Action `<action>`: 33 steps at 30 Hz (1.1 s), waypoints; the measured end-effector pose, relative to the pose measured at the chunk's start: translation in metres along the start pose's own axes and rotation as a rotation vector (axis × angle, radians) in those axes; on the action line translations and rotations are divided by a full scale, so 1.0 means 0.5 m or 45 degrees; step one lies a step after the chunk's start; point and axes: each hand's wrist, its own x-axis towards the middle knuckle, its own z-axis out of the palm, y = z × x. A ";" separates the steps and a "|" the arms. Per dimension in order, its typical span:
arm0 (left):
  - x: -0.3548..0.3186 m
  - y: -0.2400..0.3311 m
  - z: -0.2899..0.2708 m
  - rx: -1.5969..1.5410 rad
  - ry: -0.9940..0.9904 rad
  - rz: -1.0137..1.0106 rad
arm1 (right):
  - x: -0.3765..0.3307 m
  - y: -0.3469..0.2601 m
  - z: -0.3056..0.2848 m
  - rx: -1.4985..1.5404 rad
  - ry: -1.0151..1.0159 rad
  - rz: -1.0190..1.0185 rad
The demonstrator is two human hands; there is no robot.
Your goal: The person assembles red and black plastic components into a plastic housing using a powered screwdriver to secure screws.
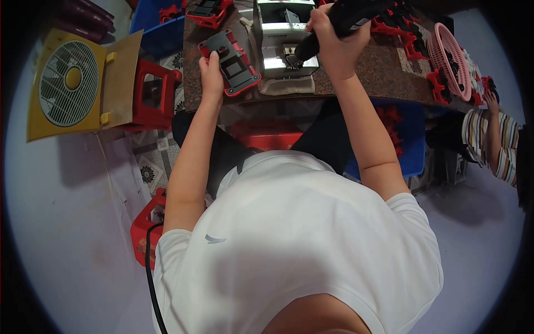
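Observation:
Near the table's front edge my left hand (212,79) is closed on a red and grey plastic housing (239,69) with a rectangular opening, thumb on its left rim. My right hand (338,47) wraps round a black handheld power screwdriver (351,15). Its nose points down and left, over the front of a silver metal box (273,42) that looks like a screw feeder. Whether the tip touches the feeder I cannot tell. Beyond my left hand lies another red and grey housing (208,12).
A brown speckled table (367,75) carries red parts and a pink basket (439,50) at right. Blue bins stand at the far left (157,33) and under the table (413,150). A yellow fan (69,83) is at left. A co-worker's striped sleeve (503,158) is at right.

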 end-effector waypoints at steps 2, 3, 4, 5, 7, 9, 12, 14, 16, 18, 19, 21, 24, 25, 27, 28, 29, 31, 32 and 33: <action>-0.002 0.001 -0.012 -0.004 0.016 -0.045 | -0.013 -0.016 -0.006 -0.338 0.021 0.159; -0.002 0.001 -0.017 -0.014 0.031 -0.093 | -0.026 0.008 -0.027 -0.398 -0.060 0.094; -0.004 0.005 -0.018 -0.010 0.036 -0.090 | -0.027 0.013 -0.025 -0.456 -0.140 0.029; -0.005 0.008 -0.017 0.050 0.026 -0.084 | -0.031 0.011 -0.025 -0.449 -0.140 0.030; -0.011 0.020 -0.013 0.111 0.017 -0.080 | -0.039 -0.001 -0.018 -0.408 -0.135 0.104; -0.021 0.039 -0.008 0.250 -0.088 -0.121 | -0.034 -0.002 -0.001 -0.450 -0.115 0.025; -0.008 0.039 -0.025 0.182 -0.148 -0.140 | -0.008 -0.001 0.001 -0.598 -0.148 0.084; -0.011 0.045 -0.027 0.188 -0.177 -0.147 | 0.015 -0.013 0.012 -0.364 -0.161 0.562; -0.022 0.052 -0.026 0.137 -0.187 -0.179 | 0.032 -0.021 0.020 -0.325 -0.156 0.638; -0.022 0.052 -0.028 0.068 -0.226 -0.191 | 0.054 -0.018 0.037 -0.212 -0.133 0.647; -0.019 0.049 -0.035 -0.001 -0.263 -0.207 | 0.065 -0.021 0.053 -0.184 -0.109 0.652; -0.013 0.034 -0.045 -0.108 -0.291 -0.233 | 0.078 0.001 0.084 -0.137 -0.108 0.502; -0.019 0.036 -0.028 -0.119 -0.243 -0.179 | 0.085 0.070 0.130 -0.157 -0.111 0.280; -0.025 0.046 -0.027 -0.130 -0.261 -0.196 | 0.080 0.052 0.170 -0.099 0.010 0.316; -0.025 0.046 -0.020 -0.174 -0.167 -0.275 | 0.072 0.098 0.191 -0.074 0.041 0.257; -0.023 0.046 -0.023 -0.177 -0.156 -0.268 | 0.080 0.094 0.198 -0.203 -0.072 0.117; -0.019 0.045 -0.026 -0.170 -0.176 -0.271 | 0.076 0.103 0.205 -0.194 -0.079 0.119; -0.014 0.051 -0.031 -0.166 -0.191 -0.276 | 0.067 0.125 0.215 -0.235 -0.044 0.158; -0.013 0.059 -0.032 -0.136 -0.273 -0.273 | 0.068 0.132 0.217 -0.233 -0.048 0.162; -0.012 0.064 -0.032 -0.105 -0.355 -0.270 | 0.069 0.139 0.218 -0.158 -0.059 0.107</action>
